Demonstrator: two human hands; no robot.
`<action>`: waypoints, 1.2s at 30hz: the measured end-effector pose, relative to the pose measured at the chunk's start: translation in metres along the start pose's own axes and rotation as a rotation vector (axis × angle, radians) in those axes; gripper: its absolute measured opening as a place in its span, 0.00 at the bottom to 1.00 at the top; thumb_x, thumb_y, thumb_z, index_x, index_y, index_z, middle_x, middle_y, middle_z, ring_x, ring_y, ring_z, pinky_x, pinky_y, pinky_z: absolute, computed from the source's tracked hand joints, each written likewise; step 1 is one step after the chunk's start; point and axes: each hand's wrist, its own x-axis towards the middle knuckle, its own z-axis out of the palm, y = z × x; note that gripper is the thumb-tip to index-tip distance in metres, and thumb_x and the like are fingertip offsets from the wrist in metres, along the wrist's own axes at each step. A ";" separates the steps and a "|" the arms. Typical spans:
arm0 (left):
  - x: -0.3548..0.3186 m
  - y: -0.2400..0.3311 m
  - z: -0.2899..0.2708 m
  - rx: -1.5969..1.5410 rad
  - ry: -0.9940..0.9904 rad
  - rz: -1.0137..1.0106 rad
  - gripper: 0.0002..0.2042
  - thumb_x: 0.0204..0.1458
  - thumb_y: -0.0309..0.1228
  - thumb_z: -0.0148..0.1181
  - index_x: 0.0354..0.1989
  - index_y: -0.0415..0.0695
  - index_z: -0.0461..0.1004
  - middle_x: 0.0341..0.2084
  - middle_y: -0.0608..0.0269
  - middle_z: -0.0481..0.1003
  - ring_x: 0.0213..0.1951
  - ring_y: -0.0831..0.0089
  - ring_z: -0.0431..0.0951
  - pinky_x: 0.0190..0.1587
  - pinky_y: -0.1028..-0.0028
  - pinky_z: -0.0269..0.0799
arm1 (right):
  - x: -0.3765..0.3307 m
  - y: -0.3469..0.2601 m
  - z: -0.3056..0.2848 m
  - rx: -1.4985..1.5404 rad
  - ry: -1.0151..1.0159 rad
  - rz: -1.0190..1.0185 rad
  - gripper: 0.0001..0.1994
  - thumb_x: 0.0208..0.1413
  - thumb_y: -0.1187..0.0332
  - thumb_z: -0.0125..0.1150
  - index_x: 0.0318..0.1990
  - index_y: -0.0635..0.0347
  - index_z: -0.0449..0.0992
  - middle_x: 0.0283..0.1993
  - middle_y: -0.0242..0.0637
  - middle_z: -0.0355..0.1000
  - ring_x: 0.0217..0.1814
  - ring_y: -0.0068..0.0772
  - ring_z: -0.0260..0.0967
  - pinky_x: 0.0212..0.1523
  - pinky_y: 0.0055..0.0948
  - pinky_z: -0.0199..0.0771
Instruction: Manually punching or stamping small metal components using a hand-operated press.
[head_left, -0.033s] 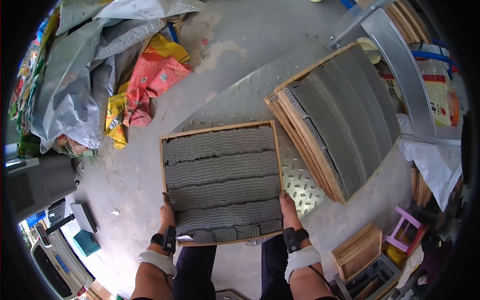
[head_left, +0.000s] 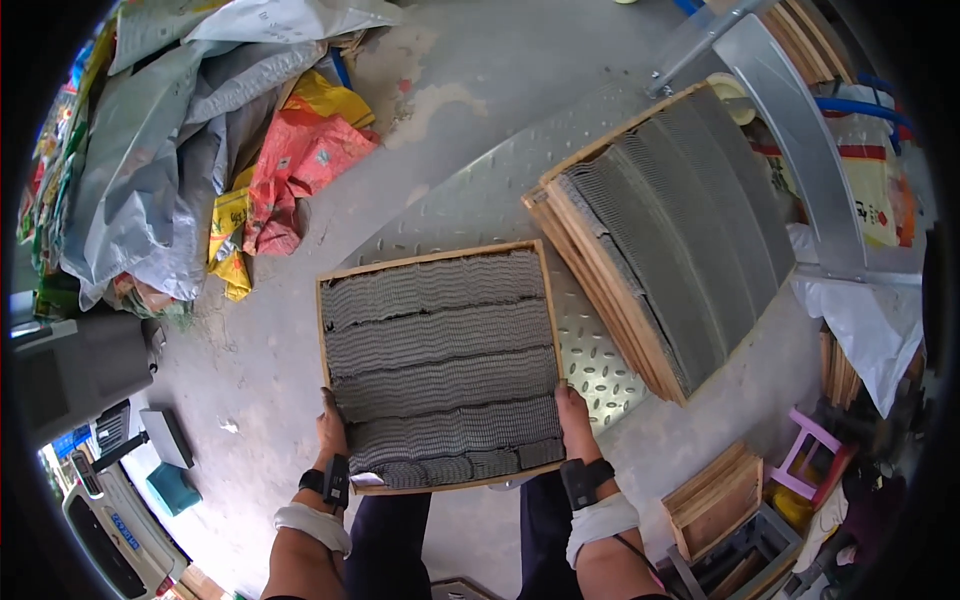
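From my end, the underside of the wooden-framed tray (head_left: 430, 260) is hidden from me, and most fingers of the left hand (head_left: 331, 425) and right hand (head_left: 576, 420) disappear beneath its sides. The tray also blocks part of the metal tread plate (head_left: 592, 365) beyond it. On its near side, the trouser legs (head_left: 385, 545) are partly covered by it, and my view cuts off both forearms (head_left: 308, 560). Far left of the tray, the lens rim crops the pile of sacks (head_left: 130, 200). Right of it, I can't sort out the dim heap (head_left: 866, 500).
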 end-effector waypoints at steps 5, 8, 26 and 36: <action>-0.051 0.000 -0.024 -0.084 -0.041 0.037 0.45 0.45 0.65 0.39 0.49 0.25 0.62 0.42 0.45 0.69 0.42 0.59 0.71 0.42 0.67 0.67 | -0.038 -0.008 -0.020 -0.218 0.080 0.062 0.34 0.53 0.42 0.38 0.33 0.73 0.73 0.31 0.61 0.69 0.40 0.60 0.66 0.41 0.44 0.65; -0.081 -0.001 -0.044 -0.057 -0.065 0.017 0.44 0.47 0.64 0.39 0.48 0.25 0.63 0.41 0.45 0.70 0.41 0.59 0.71 0.41 0.66 0.66 | -0.083 0.011 -0.029 -0.198 0.121 0.086 0.32 0.54 0.43 0.39 0.32 0.72 0.73 0.31 0.59 0.70 0.40 0.59 0.66 0.41 0.43 0.65; -0.333 0.064 -0.112 0.506 -0.413 0.445 0.37 0.51 0.59 0.39 0.36 0.27 0.71 0.27 0.53 0.73 0.30 0.68 0.68 0.36 0.70 0.65 | -0.480 0.040 -0.158 0.501 0.722 0.401 0.29 0.55 0.49 0.44 0.23 0.75 0.70 0.17 0.47 0.65 0.22 0.31 0.60 0.26 0.36 0.60; -0.421 0.092 -0.076 0.931 -0.655 1.148 0.37 0.52 0.60 0.34 0.34 0.29 0.70 0.19 0.55 0.69 0.18 0.69 0.64 0.21 0.70 0.61 | -0.630 0.047 -0.144 0.778 0.953 0.567 0.29 0.54 0.48 0.44 0.34 0.74 0.72 0.24 0.54 0.69 0.30 0.35 0.66 0.34 0.35 0.65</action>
